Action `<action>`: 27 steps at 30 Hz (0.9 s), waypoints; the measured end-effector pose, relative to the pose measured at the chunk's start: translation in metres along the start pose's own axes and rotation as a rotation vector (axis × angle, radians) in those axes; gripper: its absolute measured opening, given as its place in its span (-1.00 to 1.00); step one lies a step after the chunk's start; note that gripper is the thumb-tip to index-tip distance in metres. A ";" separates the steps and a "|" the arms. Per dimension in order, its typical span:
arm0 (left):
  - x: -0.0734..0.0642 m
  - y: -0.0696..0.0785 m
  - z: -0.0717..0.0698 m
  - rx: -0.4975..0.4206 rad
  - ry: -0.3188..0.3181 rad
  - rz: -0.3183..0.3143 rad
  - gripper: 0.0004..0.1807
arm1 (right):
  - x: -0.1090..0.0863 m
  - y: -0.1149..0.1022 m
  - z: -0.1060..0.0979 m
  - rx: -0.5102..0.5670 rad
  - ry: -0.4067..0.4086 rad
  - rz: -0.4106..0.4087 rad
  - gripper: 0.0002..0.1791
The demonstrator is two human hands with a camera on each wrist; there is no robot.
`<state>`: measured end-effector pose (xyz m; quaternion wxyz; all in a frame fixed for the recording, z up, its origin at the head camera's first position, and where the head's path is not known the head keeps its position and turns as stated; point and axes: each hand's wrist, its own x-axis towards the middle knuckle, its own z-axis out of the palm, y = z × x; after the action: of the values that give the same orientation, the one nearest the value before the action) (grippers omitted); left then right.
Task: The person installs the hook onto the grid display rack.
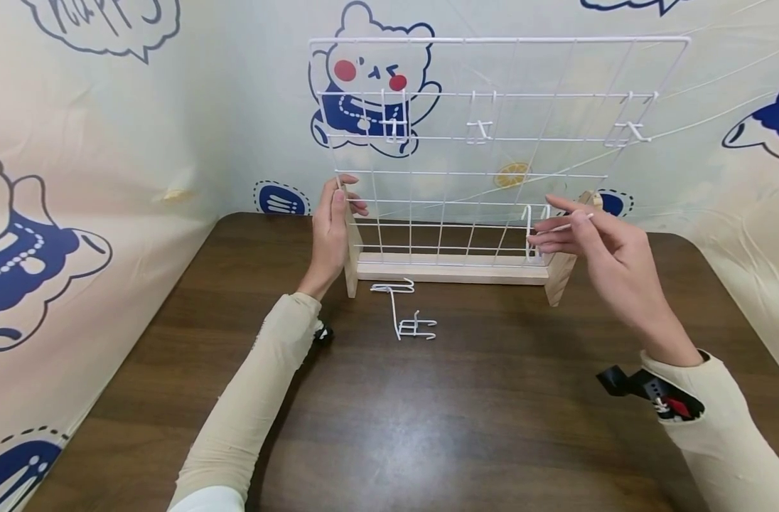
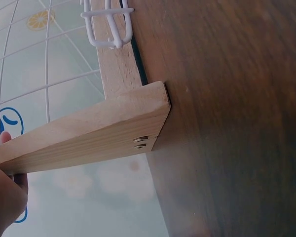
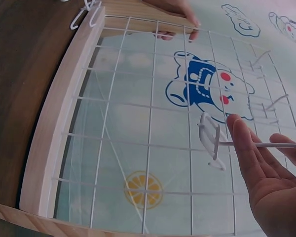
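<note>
A white wire grid panel [image 1: 441, 173] stands upright in a wooden stand [image 1: 453, 273]. My left hand [image 1: 330, 231] grips the stand's left side post [image 2: 89, 133], thumb in front and fingers reaching behind. In my right hand [image 1: 629, 277] a white wire display hook [image 3: 209, 139] is pinched by its rod, between thumb and fingers. The hook's bracket end is held near the lower right part of the grid; whether it touches the wires I cannot tell. Three similar hooks hang on the upper grid: a left one [image 1: 394, 129], a middle one [image 1: 481, 129] and a right one [image 1: 632, 131].
Loose white wire hooks [image 1: 417, 328] lie on the brown table [image 1: 389, 419] in front of the stand, towards its left. Behind and at the left is a pale cloth [image 1: 236, 128] printed with blue cartoon bears. The stand's right side post [image 1: 561, 277] is partly behind my right hand.
</note>
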<state>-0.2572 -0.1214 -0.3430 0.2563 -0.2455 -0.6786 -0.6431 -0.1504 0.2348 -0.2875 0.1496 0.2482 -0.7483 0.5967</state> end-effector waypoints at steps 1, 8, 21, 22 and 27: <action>0.000 0.000 0.000 -0.001 0.000 0.000 -0.65 | 0.000 -0.001 -0.001 0.007 0.003 0.002 -0.61; 0.000 0.001 -0.001 -0.001 0.000 -0.012 -0.65 | 0.001 -0.006 -0.007 0.050 0.038 -0.004 -0.61; 0.000 0.000 0.000 -0.005 -0.004 0.013 -0.65 | 0.003 -0.009 -0.018 0.176 0.135 -0.043 -0.61; 0.000 0.000 0.000 -0.004 -0.005 0.012 -0.65 | 0.003 -0.009 -0.019 0.174 0.140 -0.047 -0.61; 0.000 0.002 0.000 0.003 -0.003 0.013 -0.65 | 0.004 -0.007 -0.022 0.134 0.155 -0.064 -0.62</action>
<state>-0.2563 -0.1215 -0.3415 0.2599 -0.2506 -0.6782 -0.6401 -0.1513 0.2545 -0.2742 0.2090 0.2345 -0.6847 0.6577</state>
